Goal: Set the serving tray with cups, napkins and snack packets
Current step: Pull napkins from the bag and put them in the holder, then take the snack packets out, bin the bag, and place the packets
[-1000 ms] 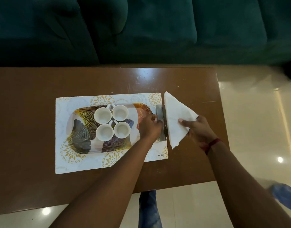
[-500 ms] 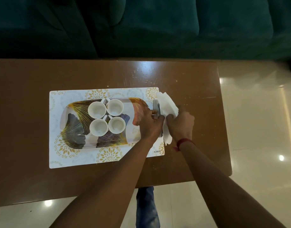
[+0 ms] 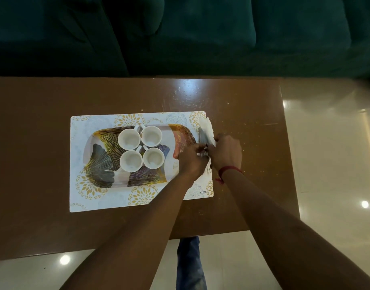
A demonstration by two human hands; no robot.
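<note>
Only one word can be read: "KUBER", printed in small dark capitals on the near right corner of the white placemat, which carries gold flower motifs. The placemat lies flat on the brown table. The serving tray, patterned with dark and gold fan-shaped leaves, sits on it. Four white cups stand upright in a tight square at the tray's middle, handles turned inward.

Both forearms reach in from the near edge and meet at the tray's right end. The left hand is turned back-up, its fingers curled and pinching the near end of a thin grey holder that stands on edge there. Whether the holder rests on the tray or on the placemat cannot be told. The right hand faces it, knuckles up, fingers curled round a white napkin held against the holder. Crumpled napkin shows beyond the knuckles. The fingertips of the two hands touch or nearly touch. A red thread circles the right wrist. A dark green sofa runs along the table's far side.
</note>
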